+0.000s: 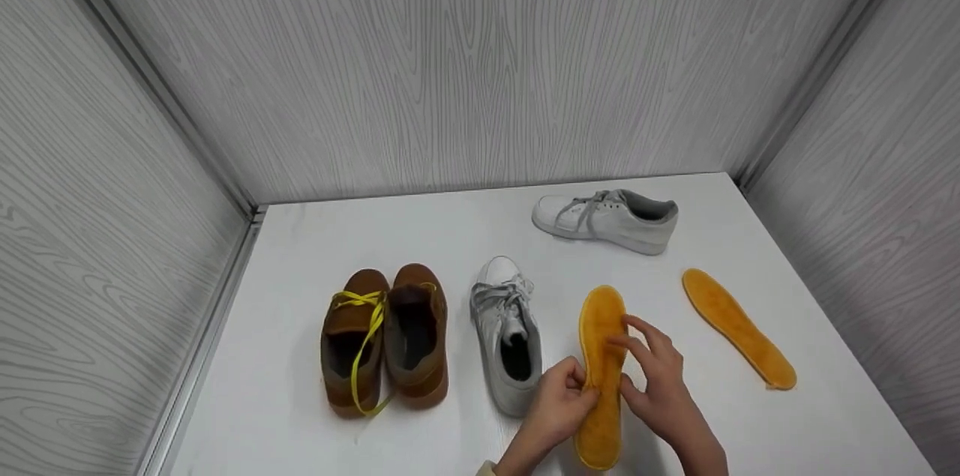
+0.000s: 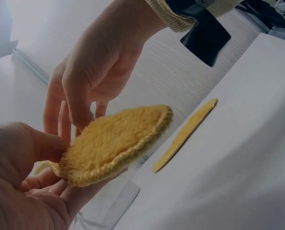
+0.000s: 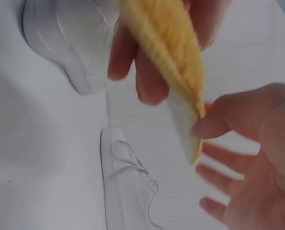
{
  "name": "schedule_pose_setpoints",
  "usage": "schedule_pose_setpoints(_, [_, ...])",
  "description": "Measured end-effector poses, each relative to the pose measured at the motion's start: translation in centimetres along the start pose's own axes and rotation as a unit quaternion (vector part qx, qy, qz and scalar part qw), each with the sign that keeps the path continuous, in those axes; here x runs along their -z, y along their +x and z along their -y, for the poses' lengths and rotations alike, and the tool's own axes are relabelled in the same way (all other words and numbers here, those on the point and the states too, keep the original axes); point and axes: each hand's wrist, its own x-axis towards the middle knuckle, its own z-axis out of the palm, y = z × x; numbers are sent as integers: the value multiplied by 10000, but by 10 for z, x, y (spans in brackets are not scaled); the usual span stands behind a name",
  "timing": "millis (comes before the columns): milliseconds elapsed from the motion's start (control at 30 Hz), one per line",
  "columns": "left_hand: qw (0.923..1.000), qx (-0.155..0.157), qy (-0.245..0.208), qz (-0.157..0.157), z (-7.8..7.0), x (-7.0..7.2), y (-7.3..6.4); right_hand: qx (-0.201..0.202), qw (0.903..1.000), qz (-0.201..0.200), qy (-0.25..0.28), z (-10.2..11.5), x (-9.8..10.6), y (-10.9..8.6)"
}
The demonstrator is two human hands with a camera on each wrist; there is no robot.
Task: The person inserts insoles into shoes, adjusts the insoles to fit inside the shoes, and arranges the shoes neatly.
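Observation:
A fuzzy yellow insole (image 1: 601,356) is held up lengthwise over the white table, toe end pointing away. My left hand (image 1: 559,397) grips its left edge, thumb on the fuzzy face and fingers underneath, as the left wrist view shows. On the opposite edge, my right hand (image 1: 660,378) pinches it lightly, thumb at the pale underside (image 3: 180,120) and fingertips over the fuzzy face. Just left of the insole stands a white sneaker (image 1: 506,333), laces toward the back. A second yellow insole (image 1: 739,327) lies flat on the table to the right.
Another white sneaker (image 1: 606,221) stands sideways near the back wall, toe to the left. Two brown shoes (image 1: 416,333) sit side by side on the left, a loose yellow lace (image 1: 367,341) trailing from one. Grey wood-patterned panels (image 1: 480,64) enclose the table's back and sides.

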Motion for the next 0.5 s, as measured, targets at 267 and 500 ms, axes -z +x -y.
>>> schedule_pose_setpoints(267, [9983,-101,-87,-575,4,-5,-2,-1946,9766,313,860,13,0,5])
schedule_pose_setpoints(500, [9959,-163,334,-827,6,-12,-4,-3138,9474,511,376,35,-9,21])
